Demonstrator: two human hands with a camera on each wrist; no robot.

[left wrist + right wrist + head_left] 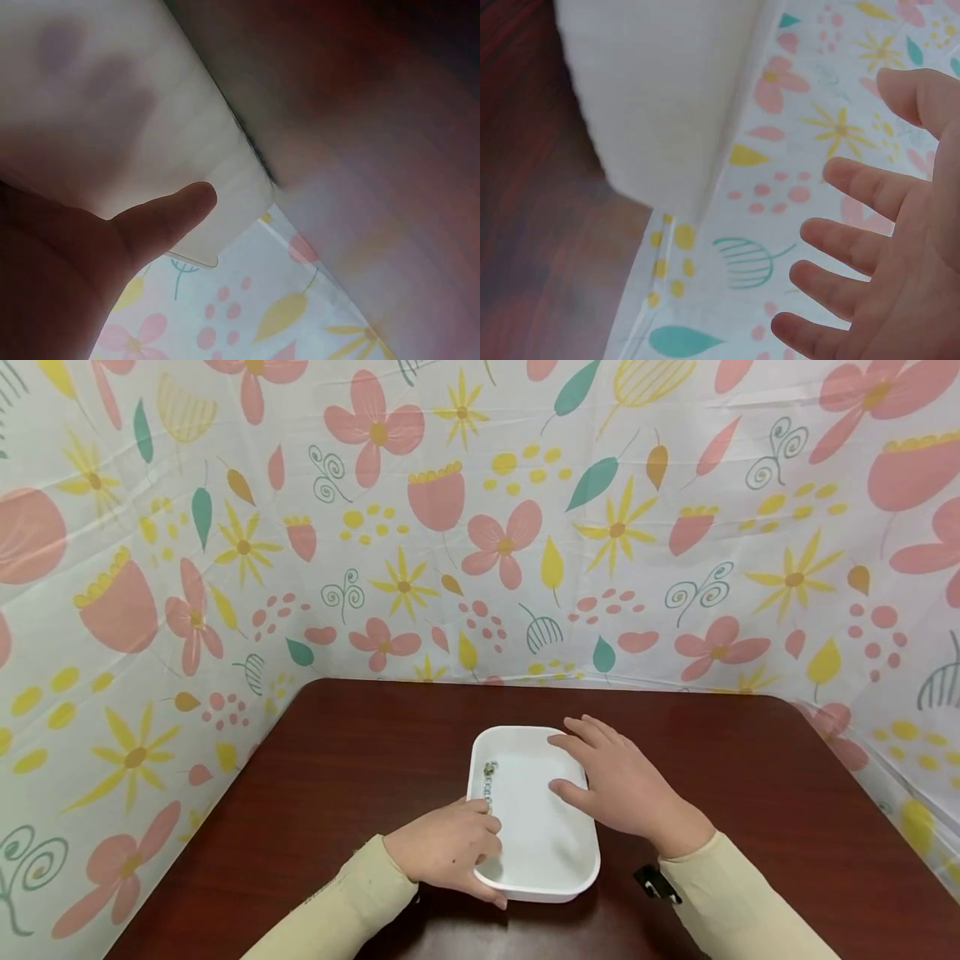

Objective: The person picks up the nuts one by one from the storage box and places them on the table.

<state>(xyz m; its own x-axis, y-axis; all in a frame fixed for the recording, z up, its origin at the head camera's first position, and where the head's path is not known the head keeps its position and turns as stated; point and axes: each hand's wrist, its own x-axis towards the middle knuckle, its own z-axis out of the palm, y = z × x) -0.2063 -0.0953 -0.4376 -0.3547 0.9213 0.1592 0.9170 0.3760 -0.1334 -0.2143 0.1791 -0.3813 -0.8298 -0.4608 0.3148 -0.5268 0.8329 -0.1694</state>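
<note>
A white tray (536, 810) with rounded corners is in the middle of the head view. Along its left inner wall lies a strand of small clear beads (487, 785) with a greenish piece near its far end, perhaps a bracelet. My left hand (450, 847) grips the tray's near left side, thumb outside, fingers over the rim; whether they touch the strand is hidden. In the left wrist view the thumb (187, 206) lies against the outer wall, and finger shadows show through it. My right hand (626, 777), fingers spread, hovers by the right rim, holding nothing; the right wrist view shows it apart from the tray.
A dark red-brown table (360, 752) lies under the tray. Flower-printed cloth (495, 610) hangs behind the table and along its sides. A small black device (657, 883) sits at the right wrist.
</note>
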